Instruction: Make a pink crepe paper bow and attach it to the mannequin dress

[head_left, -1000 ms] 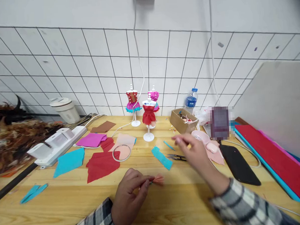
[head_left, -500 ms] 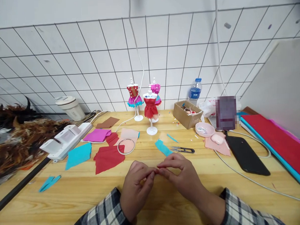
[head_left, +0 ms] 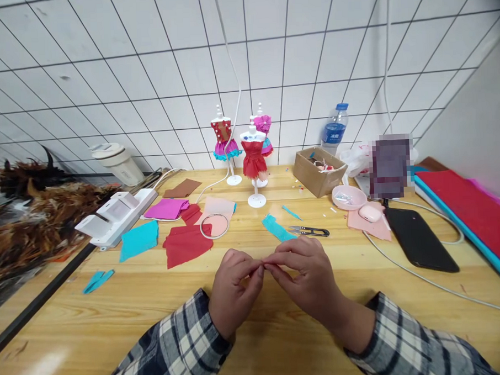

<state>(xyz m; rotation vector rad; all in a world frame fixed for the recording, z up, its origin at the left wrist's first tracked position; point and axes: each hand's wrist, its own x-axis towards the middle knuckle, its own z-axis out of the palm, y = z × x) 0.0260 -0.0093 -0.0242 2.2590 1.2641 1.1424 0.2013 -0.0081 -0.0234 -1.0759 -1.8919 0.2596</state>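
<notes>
My left hand (head_left: 238, 290) and my right hand (head_left: 306, 279) meet fingertip to fingertip above the near part of the wooden table (head_left: 156, 324). Both are closed in a pinch; whatever sits between the fingertips is too small to make out. Just beyond my right hand lie a turquoise paper strip (head_left: 278, 229) and black-handled thread snips (head_left: 314, 231). Red crepe paper pieces (head_left: 186, 245) rest ahead of my left hand, with a metal ring (head_left: 215, 237) partly over them. Farther back stands a small white mannequin in a red dress (head_left: 254, 157).
Two more dressed mannequins (head_left: 221, 130) stand behind. At right are a cardboard box (head_left: 318, 176), a pink dish (head_left: 349, 198), a water bottle (head_left: 336, 127) and a black phone (head_left: 421, 238). A power strip (head_left: 119, 218), turquoise paper (head_left: 139, 240) and brown feathers (head_left: 64, 217) lie at left.
The camera view has tilted down and shifted slightly, so the table things appear higher and farther right. My hands stay pinched together at nearly the same place.
</notes>
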